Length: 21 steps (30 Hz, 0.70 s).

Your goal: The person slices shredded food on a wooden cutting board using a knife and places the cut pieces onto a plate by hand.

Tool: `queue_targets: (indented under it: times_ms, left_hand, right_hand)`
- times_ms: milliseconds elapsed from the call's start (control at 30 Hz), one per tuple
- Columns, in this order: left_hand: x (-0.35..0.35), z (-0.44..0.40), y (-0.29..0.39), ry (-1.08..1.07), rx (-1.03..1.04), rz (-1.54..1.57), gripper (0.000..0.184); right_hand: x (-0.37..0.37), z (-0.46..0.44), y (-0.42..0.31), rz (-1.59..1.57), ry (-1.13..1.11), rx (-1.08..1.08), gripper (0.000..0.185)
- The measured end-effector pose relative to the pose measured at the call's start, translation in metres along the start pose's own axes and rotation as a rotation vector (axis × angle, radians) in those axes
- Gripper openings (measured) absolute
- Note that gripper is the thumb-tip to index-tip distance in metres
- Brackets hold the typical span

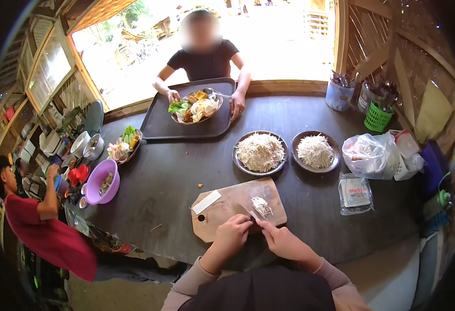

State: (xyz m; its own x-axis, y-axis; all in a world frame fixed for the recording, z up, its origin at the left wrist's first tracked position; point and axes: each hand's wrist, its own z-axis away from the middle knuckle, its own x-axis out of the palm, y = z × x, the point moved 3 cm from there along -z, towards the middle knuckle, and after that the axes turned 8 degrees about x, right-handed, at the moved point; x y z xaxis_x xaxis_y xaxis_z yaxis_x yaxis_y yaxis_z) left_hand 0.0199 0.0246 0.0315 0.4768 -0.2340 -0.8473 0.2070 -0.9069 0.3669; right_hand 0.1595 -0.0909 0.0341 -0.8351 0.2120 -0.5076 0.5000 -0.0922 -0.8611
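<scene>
White shreds (261, 207) lie in a small loose pile on the right part of a wooden cutting board, just beyond the person's hands. Everything stands on a long dark bench (160, 192). Across it, a person in a dark T-shirt (201, 61) has both hands at a black tray (157, 120) bearing a plateful of food (202, 107). Nearer, the cutting board (238, 196) sits slightly askew by the bench's near edge. Beyond it stand two round dishes, a larger one (261, 173) on the left and a smaller one (335, 159) on the right, both heaped with similar shreds. The right hand (288, 242) has its fingers wrapped around a knife's handle; the left hand's (231, 233) fingers are curled in beside the blade, and whether they pinch anything cannot be told. A flat white piece (205, 202) rests at the board's left end, and an orange scrap (200, 185) lies on the bench just past it. The knife (250, 212) shows only a short, bright length of blade.
</scene>
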Motion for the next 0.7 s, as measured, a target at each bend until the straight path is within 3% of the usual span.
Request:
queue_targets:
  times_ms: [67,133,367,433,567,700]
  left_hand:
    - [0.000,0.001,0.000,0.012,0.003,-0.004,0.019]
    - [0.000,0.001,-0.002,-0.018,0.011,-0.034,0.018]
    - [0.000,0.001,-0.001,0.002,0.017,-0.012,0.016]
    - [0.000,0.001,-0.001,-0.005,0.013,-0.022,0.016]
    - [0.002,0.001,-0.001,0.028,0.034,-0.006,0.016]
    - [0.002,0.001,-0.004,0.010,0.025,-0.034,0.015]
  right_hand:
    - [-0.006,0.000,-0.008,-0.002,0.010,-0.020,0.035]
    - [-0.016,0.007,-0.023,0.082,-0.102,0.121,0.036]
    - [-0.007,0.000,-0.010,0.013,-0.004,-0.007,0.035]
    - [-0.015,0.007,-0.023,0.097,-0.093,0.103,0.035]
    - [-0.003,0.000,-0.001,0.028,-0.036,0.034,0.036]
    - [-0.013,0.002,-0.024,0.087,-0.065,0.058,0.034]
